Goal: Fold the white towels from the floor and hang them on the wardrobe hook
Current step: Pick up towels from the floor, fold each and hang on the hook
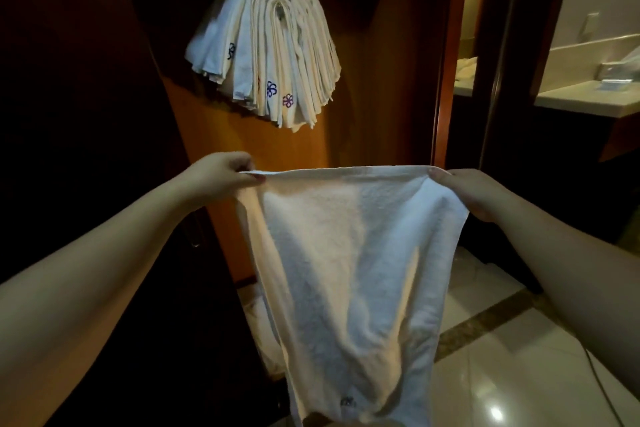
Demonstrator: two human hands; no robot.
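Note:
A white towel hangs in front of me, stretched flat by its top edge. My left hand pinches the top left corner and my right hand grips the top right corner. A small dark emblem shows near the towel's bottom edge. Above it, several folded white towels with flower emblems drape over the wardrobe hook, which is mostly hidden by them. Pale cloth lies on the floor behind the held towel's left edge.
The wooden wardrobe panel stands straight ahead, with a dark open wardrobe to the left. Glossy floor tiles lie at the lower right. A doorway on the right shows a bathroom counter.

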